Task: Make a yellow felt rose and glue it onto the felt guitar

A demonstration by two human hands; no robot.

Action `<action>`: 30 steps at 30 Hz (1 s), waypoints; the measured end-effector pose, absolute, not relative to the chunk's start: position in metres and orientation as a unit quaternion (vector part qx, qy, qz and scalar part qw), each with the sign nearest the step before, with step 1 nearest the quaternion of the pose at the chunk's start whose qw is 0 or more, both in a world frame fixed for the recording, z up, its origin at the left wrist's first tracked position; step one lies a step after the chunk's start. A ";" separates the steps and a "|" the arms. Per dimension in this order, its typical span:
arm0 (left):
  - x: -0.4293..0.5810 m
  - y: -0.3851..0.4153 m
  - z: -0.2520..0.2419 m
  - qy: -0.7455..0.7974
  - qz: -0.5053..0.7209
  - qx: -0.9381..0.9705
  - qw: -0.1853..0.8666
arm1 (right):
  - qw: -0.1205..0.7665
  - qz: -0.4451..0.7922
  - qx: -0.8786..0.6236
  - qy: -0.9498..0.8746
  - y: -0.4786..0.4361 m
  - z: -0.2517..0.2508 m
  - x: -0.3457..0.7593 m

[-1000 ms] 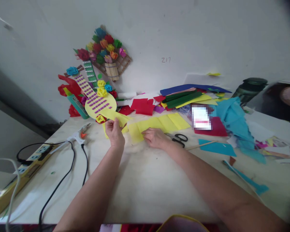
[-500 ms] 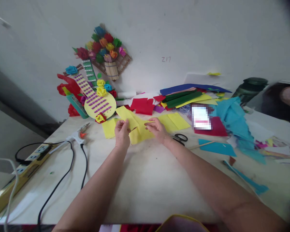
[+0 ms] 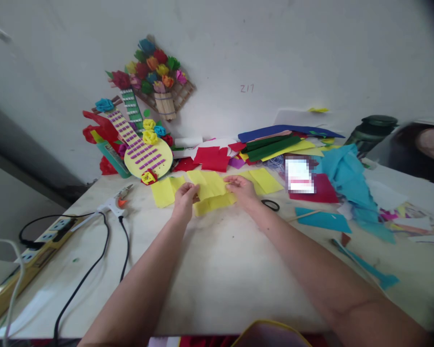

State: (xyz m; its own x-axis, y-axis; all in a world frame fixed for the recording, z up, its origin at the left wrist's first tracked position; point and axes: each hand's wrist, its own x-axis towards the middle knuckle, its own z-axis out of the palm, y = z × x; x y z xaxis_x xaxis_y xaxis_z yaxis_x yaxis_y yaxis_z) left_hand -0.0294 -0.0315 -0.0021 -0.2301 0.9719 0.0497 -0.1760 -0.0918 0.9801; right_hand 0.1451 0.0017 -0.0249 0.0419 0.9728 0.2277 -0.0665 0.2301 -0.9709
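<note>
Between my two hands a piece of yellow crepe paper (image 3: 210,185) is spread, raised a little above the table. My left hand (image 3: 185,196) pinches its left edge, fingers closed. At its right edge, my right hand (image 3: 240,187) grips the paper between thumb and fingers. More yellow paper lies flat on the table beneath and to both sides, one sheet (image 3: 165,191) on the left and another (image 3: 264,180) on the right. Black-handled scissors (image 3: 270,205) lie by my right wrist, partly hidden by the forearm.
A white glue gun (image 3: 112,207) with a black cord and a power strip (image 3: 39,255) lie on the left. Paper-flower crafts (image 3: 148,159) lean at the wall. Coloured paper (image 3: 211,158) is piled behind. Blue paper (image 3: 323,220) with a thin stick and a dark bottle (image 3: 374,132) are right.
The yellow paper between my hands has gone from slanting and bunched to spread out flat. My right hand has shifted slightly right and now holds its right edge.
</note>
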 end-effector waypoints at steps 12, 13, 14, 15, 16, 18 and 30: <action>-0.053 -0.023 -0.004 0.668 0.328 0.571 0.346 | 0.480 0.275 -0.468 -0.689 0.012 -0.049 0.145; -0.054 -0.022 -0.004 0.674 0.308 0.583 0.333 | 0.473 0.274 -0.469 -0.694 0.011 -0.049 0.145; -0.055 -0.022 -0.004 0.681 0.289 0.591 0.322 | 0.469 0.272 -0.470 -0.696 0.010 -0.048 0.144; -0.055 -0.022 -0.003 0.689 0.271 0.595 0.313 | 0.467 0.271 -0.469 -0.699 0.009 -0.048 0.144; -0.055 -0.023 -0.002 0.696 0.253 0.597 0.307 | 0.469 0.269 -0.467 -0.700 0.008 -0.047 0.144; -0.055 -0.024 0.001 0.707 0.227 0.598 0.301 | 0.473 0.268 -0.465 -0.699 0.006 -0.046 0.144; -0.055 -0.024 0.001 0.684 0.303 0.553 0.367 | 0.544 0.282 -0.438 -0.657 0.007 -0.045 0.144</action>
